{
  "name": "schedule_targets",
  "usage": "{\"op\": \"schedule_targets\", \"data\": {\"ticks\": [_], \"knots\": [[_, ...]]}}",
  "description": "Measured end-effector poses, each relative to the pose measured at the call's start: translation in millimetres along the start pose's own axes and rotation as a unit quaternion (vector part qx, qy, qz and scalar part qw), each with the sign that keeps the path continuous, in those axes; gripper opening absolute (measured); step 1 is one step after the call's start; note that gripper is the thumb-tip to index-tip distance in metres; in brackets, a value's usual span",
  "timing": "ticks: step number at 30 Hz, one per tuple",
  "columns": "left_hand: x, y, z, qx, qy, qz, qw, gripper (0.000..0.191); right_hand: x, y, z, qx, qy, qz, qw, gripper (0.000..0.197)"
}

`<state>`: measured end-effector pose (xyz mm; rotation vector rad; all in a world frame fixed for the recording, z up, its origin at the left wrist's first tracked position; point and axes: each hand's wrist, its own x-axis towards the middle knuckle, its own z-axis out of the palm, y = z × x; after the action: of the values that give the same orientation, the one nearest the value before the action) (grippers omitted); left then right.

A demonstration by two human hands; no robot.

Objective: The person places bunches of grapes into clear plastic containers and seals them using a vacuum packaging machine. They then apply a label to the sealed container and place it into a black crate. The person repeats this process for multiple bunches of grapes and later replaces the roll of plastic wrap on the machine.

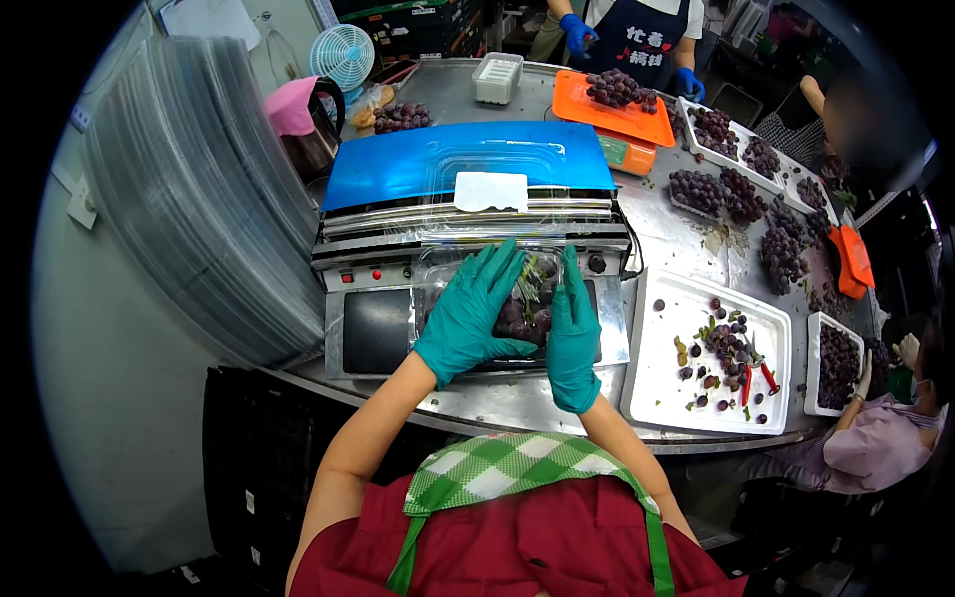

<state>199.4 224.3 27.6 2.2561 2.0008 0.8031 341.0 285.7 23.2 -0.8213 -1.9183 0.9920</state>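
A clear plastic tray of dark grapes (522,313) lies on the film wrapping machine (470,242) before me. My left hand (474,317), in a green glove, rests with spread fingers over the tray's left part. My right hand (574,336), gloved the same, stands on edge along its right side, fingers pointing away from me. Whether either hand grips the tray cannot be told. Behind the hands, clear film and the outline of an empty clear tray lie over the machine's rollers and blue cover (462,160), with a white label (490,192) there.
Stacked clear trays (201,186) rise at left, beside a kettle (306,134). At right, a white tray (642,358) holds loose grapes and red-handled snips (747,384). An orange scale (634,153) bears grapes. Co-workers stand across the table (649,41) and at right (880,440).
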Motion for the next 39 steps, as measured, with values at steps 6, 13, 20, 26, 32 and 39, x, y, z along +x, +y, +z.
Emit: {"op": "schedule_targets", "data": {"ticks": [6, 13, 20, 26, 32, 39], "knots": [[2.4, -16.8, 4.3, -0.029, -0.040, -0.010, 0.999, 0.101, 26.9, -13.7, -13.2, 0.107, 0.051, -0.091, 0.989, 0.048], [-11.5, 14.1, -24.3, 0.096, 0.021, -0.045, 0.994, 0.089, 137.6, 76.7, -9.2, 0.138, -0.051, 0.143, 0.979, 0.056], [-136.3, -19.2, -3.0, -0.455, 0.196, -0.484, 0.721, 0.053, 126.3, 24.5, -36.5, 0.245, -0.269, 0.105, 0.926, 0.049], [-121.5, -10.0, -14.5, -0.636, 0.048, -0.448, 0.626, 0.050, 45.3, 10.5, -40.3, -0.072, -0.147, -0.209, 0.964, 0.050], [-120.3, -25.7, -19.8, -0.642, -0.007, -0.427, 0.637, 0.033, -38.0, 49.7, -50.6, 0.055, -0.155, 0.280, 0.946, 0.033], [-115.4, -28.9, -22.4, -0.543, -0.054, -0.438, 0.714, 0.027, -31.2, 20.4, -59.4, 0.334, -0.140, 0.401, 0.841, 0.014]]}}
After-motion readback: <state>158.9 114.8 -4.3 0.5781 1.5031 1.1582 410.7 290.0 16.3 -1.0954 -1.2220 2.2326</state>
